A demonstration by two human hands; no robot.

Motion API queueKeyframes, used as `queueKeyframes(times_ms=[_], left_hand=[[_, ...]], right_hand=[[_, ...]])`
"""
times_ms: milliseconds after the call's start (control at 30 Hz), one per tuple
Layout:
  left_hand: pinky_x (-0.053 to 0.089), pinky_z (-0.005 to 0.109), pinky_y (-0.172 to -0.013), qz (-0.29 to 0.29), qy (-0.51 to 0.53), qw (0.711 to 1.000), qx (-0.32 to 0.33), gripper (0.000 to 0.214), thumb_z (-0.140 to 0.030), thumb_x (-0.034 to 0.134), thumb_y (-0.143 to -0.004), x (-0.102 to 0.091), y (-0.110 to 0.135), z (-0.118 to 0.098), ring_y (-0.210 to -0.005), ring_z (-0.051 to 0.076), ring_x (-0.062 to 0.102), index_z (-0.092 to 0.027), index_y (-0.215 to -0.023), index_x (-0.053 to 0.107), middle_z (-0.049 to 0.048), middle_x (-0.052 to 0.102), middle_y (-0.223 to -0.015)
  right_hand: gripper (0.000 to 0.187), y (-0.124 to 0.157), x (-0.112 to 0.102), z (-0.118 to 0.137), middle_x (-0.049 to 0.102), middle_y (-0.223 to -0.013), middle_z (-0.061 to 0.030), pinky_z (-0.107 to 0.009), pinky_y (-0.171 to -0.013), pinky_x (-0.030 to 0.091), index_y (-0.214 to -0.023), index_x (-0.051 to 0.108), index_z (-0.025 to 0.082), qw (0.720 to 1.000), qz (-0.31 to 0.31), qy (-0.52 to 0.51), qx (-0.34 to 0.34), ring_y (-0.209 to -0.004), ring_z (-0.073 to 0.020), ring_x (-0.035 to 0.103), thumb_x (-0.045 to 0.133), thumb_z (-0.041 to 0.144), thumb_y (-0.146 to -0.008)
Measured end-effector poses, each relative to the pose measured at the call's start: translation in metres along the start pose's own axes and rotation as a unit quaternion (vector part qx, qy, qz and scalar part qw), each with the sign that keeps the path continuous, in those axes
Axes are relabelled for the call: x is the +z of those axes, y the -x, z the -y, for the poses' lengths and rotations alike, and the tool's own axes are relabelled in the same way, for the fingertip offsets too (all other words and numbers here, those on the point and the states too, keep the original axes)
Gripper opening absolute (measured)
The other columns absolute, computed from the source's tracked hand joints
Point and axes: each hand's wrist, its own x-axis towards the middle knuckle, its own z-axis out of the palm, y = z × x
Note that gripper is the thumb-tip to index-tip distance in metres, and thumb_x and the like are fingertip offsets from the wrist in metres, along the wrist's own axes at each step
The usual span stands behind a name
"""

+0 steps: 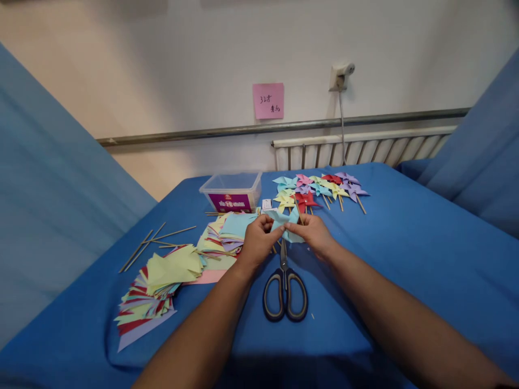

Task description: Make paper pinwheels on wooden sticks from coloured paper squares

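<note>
Between my two hands is a light-blue paper pinwheel point(292, 233), held above the table. My left hand point(259, 237) pinches its left side, thumb toward the centre. My right hand point(314, 233) grips the right side, and a thin wooden stick point(298, 208) rises by its fingers; whether the stick is joined to the paper I cannot tell. Below the hands lie scissors point(284, 292) with dark handles toward me, their blade tips partly hidden. Just beyond the left hand stands a small white box point(266, 204).
Finished pinwheels point(320, 189) in several colours lie at the back right. A clear plastic tub point(233, 192) stands at the back left. Fanned coloured paper point(146, 297), another paper stack point(233, 229) and loose sticks point(140, 251) lie to the left on the blue-covered table point(405, 259).
</note>
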Motion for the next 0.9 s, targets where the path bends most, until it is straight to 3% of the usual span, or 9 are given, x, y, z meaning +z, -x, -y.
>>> queueKeyframes(times_ms=[167,267,333,433,533,633,800,900], left_hand=[[0.048,0.028,-0.068,-0.015,-0.007,1.0,0.015,0.032,-0.03,0.078,-0.068,0.003,0.003,-0.001,-0.069,0.017,0.065,-0.017,-0.091,0.061,0.0039,0.071,-0.077],[0.048,0.034,-0.085,-0.08,-0.095,0.986,0.114,0.042,-0.024,0.077,-0.068,0.002,0.005,-0.005,-0.095,0.023,0.065,-0.019,-0.108,0.063,0.0093,0.071,-0.103],[0.042,0.039,-0.098,-0.093,-0.208,0.949,0.216,0.044,-0.019,0.075,-0.069,0.001,0.007,-0.008,-0.111,0.027,0.059,-0.022,-0.111,0.065,0.0098,0.067,-0.117],[0.037,0.045,-0.104,-0.043,-0.381,0.865,0.325,0.036,-0.012,0.065,-0.075,0.004,0.01,-0.01,-0.116,0.028,0.055,-0.023,-0.11,0.066,0.0087,0.066,-0.12],[0.04,0.045,-0.098,-0.019,-0.498,0.787,0.364,0.034,-0.009,0.058,-0.08,0.01,0.012,-0.008,-0.109,0.028,0.056,-0.021,-0.11,0.066,0.0082,0.068,-0.114],[0.041,0.044,-0.094,-0.026,-0.543,0.749,0.379,0.029,-0.009,0.056,-0.081,0.015,0.013,-0.006,-0.102,0.028,0.057,-0.019,-0.107,0.066,0.0082,0.07,-0.108],[0.042,0.042,-0.087,-0.04,-0.564,0.734,0.377,0.025,-0.012,0.052,-0.086,0.016,0.013,-0.006,-0.093,0.026,0.06,-0.02,-0.103,0.068,0.0081,0.073,-0.101],[0.042,0.041,-0.085,-0.049,-0.543,0.763,0.347,0.026,-0.01,0.054,-0.082,0.015,0.011,-0.003,-0.091,0.027,0.062,-0.02,-0.1,0.07,0.0079,0.074,-0.097]], right_hand=[[0.038,-0.001,0.0,0.001,0.063,-0.061,0.0003,-0.024,-0.05,0.035,-0.076,0.067,0.014,0.997,-0.034,-0.045,0.047,-0.051,-0.0111,0.051,0.082,0.043,-0.056],[0.037,-0.003,-0.002,0.001,0.062,-0.061,0.0004,-0.024,-0.049,0.032,-0.077,0.066,0.015,0.992,-0.079,-0.074,0.065,-0.051,-0.0115,0.051,0.081,0.043,-0.057],[0.035,-0.003,-0.002,0.001,0.061,-0.06,0.0012,-0.024,-0.049,0.03,-0.074,0.064,0.016,0.988,-0.107,-0.086,0.072,-0.052,-0.0116,0.05,0.08,0.042,-0.057],[0.031,-0.001,0.002,0.001,0.061,-0.06,0.0021,-0.024,-0.05,0.029,-0.073,0.064,0.017,0.982,-0.128,-0.108,0.084,-0.055,-0.0122,0.051,0.079,0.038,-0.057],[0.025,0.003,0.008,0.001,0.06,-0.061,0.0037,-0.025,-0.052,0.029,-0.072,0.063,0.018,0.979,-0.126,-0.129,0.091,-0.058,-0.0117,0.05,0.076,0.033,-0.057],[0.02,0.007,0.012,0.001,0.058,-0.061,0.005,-0.025,-0.053,0.029,-0.067,0.061,0.018,0.979,-0.119,-0.14,0.084,-0.06,-0.0108,0.048,0.075,0.029,-0.057],[0.025,0.006,0.011,0.001,0.052,-0.057,0.0052,-0.023,-0.046,0.023,-0.064,0.058,0.017,0.984,-0.094,-0.133,0.071,-0.051,-0.0078,0.04,0.078,0.031,-0.057],[0.029,0.004,0.008,0.001,0.048,-0.052,0.0055,-0.023,-0.042,0.018,-0.062,0.056,0.018,0.989,-0.085,-0.102,0.062,-0.045,-0.0067,0.035,0.079,0.035,-0.059]])
